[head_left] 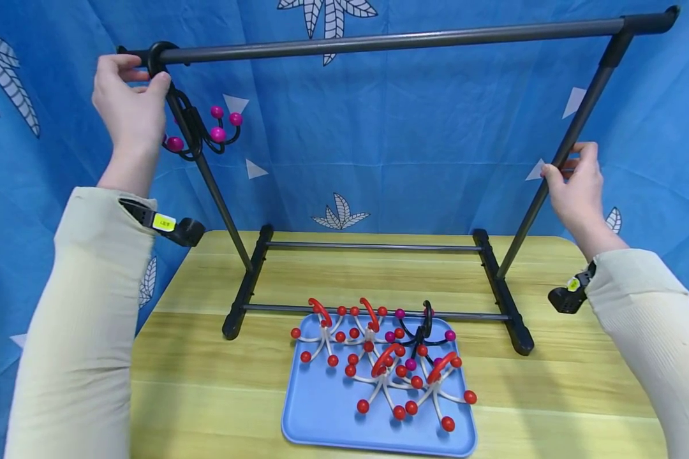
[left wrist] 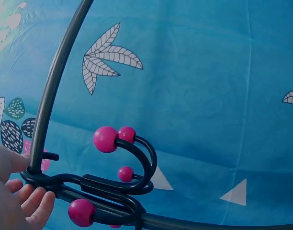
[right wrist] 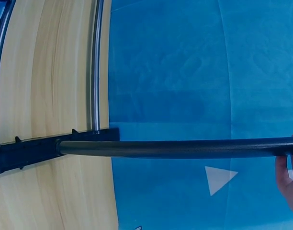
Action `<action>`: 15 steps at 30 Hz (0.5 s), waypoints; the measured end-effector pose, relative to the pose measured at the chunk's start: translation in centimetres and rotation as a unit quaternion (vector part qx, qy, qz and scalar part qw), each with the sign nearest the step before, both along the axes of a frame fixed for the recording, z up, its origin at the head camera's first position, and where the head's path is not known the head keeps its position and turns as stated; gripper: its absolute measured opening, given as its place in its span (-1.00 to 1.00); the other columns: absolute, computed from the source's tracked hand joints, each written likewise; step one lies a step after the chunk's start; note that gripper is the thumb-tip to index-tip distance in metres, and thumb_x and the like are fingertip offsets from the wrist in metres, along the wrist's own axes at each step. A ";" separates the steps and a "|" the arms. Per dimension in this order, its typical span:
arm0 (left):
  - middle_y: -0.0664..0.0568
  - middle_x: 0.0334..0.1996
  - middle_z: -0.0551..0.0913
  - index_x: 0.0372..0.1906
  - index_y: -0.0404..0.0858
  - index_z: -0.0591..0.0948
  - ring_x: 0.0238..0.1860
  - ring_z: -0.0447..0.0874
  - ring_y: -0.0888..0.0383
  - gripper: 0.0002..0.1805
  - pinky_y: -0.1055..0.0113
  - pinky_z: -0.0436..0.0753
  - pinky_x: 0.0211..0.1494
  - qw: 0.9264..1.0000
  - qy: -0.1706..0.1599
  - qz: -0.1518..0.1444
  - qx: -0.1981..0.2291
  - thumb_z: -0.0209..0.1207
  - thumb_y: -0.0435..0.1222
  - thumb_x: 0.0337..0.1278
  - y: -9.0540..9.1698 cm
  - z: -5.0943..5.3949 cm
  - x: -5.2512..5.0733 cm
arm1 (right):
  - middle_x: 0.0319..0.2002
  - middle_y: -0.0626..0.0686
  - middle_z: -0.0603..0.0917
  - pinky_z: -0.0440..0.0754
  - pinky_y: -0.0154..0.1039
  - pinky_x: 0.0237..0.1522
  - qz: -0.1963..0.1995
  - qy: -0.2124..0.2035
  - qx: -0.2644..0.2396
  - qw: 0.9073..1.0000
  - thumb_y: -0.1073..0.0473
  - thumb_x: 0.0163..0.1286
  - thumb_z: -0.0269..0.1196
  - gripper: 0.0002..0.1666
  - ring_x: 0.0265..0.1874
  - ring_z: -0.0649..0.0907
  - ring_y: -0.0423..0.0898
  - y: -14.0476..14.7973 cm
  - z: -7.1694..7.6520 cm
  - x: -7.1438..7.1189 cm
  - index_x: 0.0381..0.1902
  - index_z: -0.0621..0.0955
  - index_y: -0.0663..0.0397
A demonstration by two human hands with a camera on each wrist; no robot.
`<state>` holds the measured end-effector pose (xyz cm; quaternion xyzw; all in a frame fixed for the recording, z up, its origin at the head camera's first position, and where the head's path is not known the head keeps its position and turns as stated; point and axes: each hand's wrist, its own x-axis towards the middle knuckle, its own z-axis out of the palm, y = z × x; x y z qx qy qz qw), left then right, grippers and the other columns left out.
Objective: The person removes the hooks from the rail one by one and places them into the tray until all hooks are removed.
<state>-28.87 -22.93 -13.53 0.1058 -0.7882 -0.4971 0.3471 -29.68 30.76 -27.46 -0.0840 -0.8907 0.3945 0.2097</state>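
A black multi-arm hook (head_left: 192,124) with magenta ball tips hangs by its curved top over the left end of the clothes rack's top bar (head_left: 390,43). My left hand (head_left: 131,102) pinches that curved top between thumb and fingers. In the left wrist view, the hook's ball-tipped arms (left wrist: 146,167) curve up beside the rack's left post, and the fingertips (left wrist: 39,203) lie against the black loop. My right hand (head_left: 578,185) grips the right post (head_left: 574,137) partway up, thumb in front; the right wrist view catches only part of this hand (right wrist: 291,179) at its edge.
On the wooden table (head_left: 195,382), a blue tray (head_left: 321,414) sits in front of the rack. It bears several white hooks (head_left: 383,379) with red tips and a black hook (head_left: 420,335) with magenta tips. The rack's base (head_left: 373,246) stands behind; a blue patterned cloth (head_left: 379,127) forms the backdrop.
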 end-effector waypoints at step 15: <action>0.27 -0.36 0.40 0.00 -0.12 0.54 -0.29 0.47 0.39 -0.72 0.49 0.43 0.13 0.998 0.002 -0.027 0.065 0.05 -0.26 0.19 0.3 0.8 -0.9 | -0.01 -0.08 0.32 0.42 -0.14 -0.06 0.001 -0.007 -0.006 1.000 -0.11 0.38 -0.10 -0.45 0.02 0.37 -0.05 -0.1 0.1 0.0 0.26 0.05 -0.22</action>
